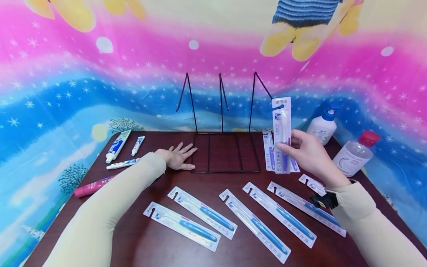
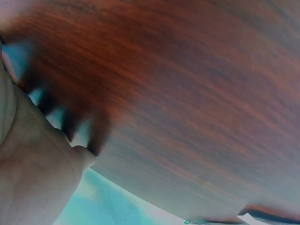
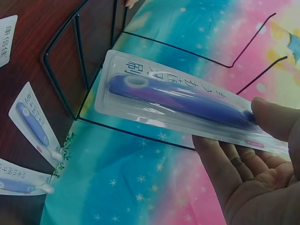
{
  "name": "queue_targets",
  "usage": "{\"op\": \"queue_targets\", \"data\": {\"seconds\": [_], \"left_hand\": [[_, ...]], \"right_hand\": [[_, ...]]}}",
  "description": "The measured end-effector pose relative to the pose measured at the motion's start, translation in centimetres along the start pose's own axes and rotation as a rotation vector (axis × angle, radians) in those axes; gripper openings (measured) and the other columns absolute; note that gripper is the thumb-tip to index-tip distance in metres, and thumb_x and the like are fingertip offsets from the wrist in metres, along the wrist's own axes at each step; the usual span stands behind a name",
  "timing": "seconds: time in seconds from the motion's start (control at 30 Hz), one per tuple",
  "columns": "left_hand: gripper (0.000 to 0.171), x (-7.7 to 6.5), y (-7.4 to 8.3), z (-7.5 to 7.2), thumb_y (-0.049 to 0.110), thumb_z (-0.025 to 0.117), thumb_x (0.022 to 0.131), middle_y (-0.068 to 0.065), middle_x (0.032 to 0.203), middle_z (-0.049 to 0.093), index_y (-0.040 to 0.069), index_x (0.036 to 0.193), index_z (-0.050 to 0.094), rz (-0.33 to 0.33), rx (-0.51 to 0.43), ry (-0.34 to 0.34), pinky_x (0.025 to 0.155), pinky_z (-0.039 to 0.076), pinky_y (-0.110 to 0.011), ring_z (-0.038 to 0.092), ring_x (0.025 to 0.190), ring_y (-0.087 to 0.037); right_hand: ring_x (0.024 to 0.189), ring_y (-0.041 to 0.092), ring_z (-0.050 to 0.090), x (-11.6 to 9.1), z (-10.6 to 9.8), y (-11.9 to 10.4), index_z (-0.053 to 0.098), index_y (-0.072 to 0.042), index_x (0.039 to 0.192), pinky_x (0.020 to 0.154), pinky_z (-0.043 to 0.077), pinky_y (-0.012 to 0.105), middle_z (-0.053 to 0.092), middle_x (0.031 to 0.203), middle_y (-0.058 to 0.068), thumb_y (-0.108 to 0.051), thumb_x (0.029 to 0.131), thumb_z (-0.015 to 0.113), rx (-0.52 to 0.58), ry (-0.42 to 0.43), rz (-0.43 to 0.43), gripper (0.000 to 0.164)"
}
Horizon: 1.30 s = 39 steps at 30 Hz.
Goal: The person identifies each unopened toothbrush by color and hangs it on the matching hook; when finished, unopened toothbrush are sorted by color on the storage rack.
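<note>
Plainly, the right hand (image 1: pixel 309 155) pinches a toothbrush (image 1: pixel 282 128), left hand (image 1: pixel 177 158) splayed.

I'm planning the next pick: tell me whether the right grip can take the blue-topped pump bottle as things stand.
Probably not: the right grip is holding a packaged purple toothbrush, so it looks occupied. Otherwise, nothing visible seems to block the way to the pump bottle.

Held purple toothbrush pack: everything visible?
The purple toothbrush pack is a narrow blister: clear plastic over printed white card, slot near the top. Inside, the purple handle points down, pale head up. It looks sealed. The right hand pinches it about upright, thumb in front, fingers behind. In the head view, it overlaps purple packs behind it; whether it touches the rack is unclear.
</note>
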<state>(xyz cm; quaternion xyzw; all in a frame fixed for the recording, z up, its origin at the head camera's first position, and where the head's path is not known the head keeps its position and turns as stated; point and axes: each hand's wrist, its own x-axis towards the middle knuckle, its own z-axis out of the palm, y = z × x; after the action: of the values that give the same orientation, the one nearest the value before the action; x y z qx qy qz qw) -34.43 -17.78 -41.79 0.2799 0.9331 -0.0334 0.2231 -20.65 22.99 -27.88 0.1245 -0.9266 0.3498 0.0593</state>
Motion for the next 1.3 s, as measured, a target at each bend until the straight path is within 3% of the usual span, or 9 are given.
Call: {"op": "queue_targets", "data": {"seconds": [0.27,0.63,0.87,1.07,1.3], "left_hand": [[0.088,-0.4,-0.2,-0.1,0.073,0.028,0.083,-0.004,0.154,-0.008,0.025,0.149,-0.004,-0.001,0.007,0.012,0.105,0.010,-0.056,-0.005,0.137,-0.036],[0.090,0.4,-0.9,1.4,0.076,0.031,0.080,-0.003,0.153,-0.010,0.031,0.148,-0.006,0.025,-0.086,0.017,0.102,0.002,-0.062,-0.011,0.136,-0.038],[0.087,-0.5,0.2,0.5,0.073,0.028,0.083,-0.003,0.153,-0.010,0.026,0.148,-0.006,-0.001,-0.030,-0.006,0.105,0.008,-0.056,-0.006,0.137,-0.035],[0.087,-0.3,0.5,0.3,0.072,0.030,0.084,-0.004,0.153,-0.010,0.025,0.148,-0.006,0.019,-0.025,-0.002,0.105,0.007,-0.056,-0.007,0.137,-0.035],[0.089,0.6,-0.7,0.7,0.076,0.031,0.080,0.000,0.153,-0.013,0.033,0.147,-0.008,0.018,-0.073,0.005,0.103,0.003,-0.060,-0.011,0.137,-0.034]], "right_hand": [[0.093,0.030,0.064,2.8,1.4,0.7,0.055,-0.010,0.123,0.073,0.050,0.049,0.063,0.111,0.015,-0.043,0.086,0.061,0.029,0.013,0.016,0.049],[0.086,0.025,0.065,11.8,3.5,1.3,0.056,-0.008,0.117,0.070,0.050,0.041,0.065,0.106,0.014,-0.038,0.089,0.059,0.063,0.020,0.048,0.040],[0.106,0.027,0.056,16.0,4.5,1.8,0.049,-0.009,0.131,0.083,0.045,0.046,0.056,0.120,0.014,-0.036,0.091,0.056,0.084,-0.002,0.047,0.049],[0.107,0.029,0.056,17.9,4.8,2.4,0.045,-0.004,0.134,0.084,0.046,0.045,0.053,0.125,0.016,-0.031,0.092,0.055,0.169,0.005,0.057,0.051],[0.111,0.028,0.053,18.1,4.3,2.2,0.044,-0.006,0.135,0.090,0.042,0.046,0.052,0.126,0.015,-0.035,0.091,0.056,0.182,-0.037,0.040,0.054]]}}
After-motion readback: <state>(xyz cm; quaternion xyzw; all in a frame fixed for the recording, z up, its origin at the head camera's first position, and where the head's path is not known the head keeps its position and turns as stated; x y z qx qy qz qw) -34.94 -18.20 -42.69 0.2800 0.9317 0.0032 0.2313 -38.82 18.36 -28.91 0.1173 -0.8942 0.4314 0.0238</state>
